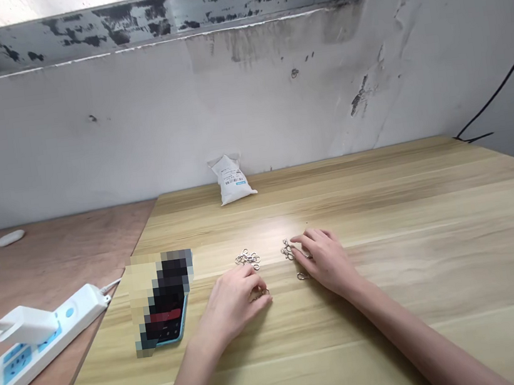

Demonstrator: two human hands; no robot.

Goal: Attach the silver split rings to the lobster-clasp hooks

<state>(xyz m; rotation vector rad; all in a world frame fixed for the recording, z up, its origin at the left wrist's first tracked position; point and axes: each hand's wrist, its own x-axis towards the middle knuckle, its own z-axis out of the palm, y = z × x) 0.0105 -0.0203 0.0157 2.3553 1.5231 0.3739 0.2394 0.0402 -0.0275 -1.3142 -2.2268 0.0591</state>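
Small silver metal clasps lie in a loose cluster [247,259] on the light wood-grain tabletop [414,273]. A second tangle of them [287,250] sits just to the right, at the fingertips of my right hand [325,262]. A single small clasp [303,276] lies below that hand's fingers, and a bit of metal shows under them. My left hand [231,303] is curled, its fingertips over a small metal ring [264,292]. Whether either hand grips a piece is hidden.
A phone in a blue case [180,329], partly covered by a pixelated patch, lies left of my hands. Further left, a white power strip [35,348] sits on a plywood table [58,263]. A white sachet [231,179] stands against the wall.
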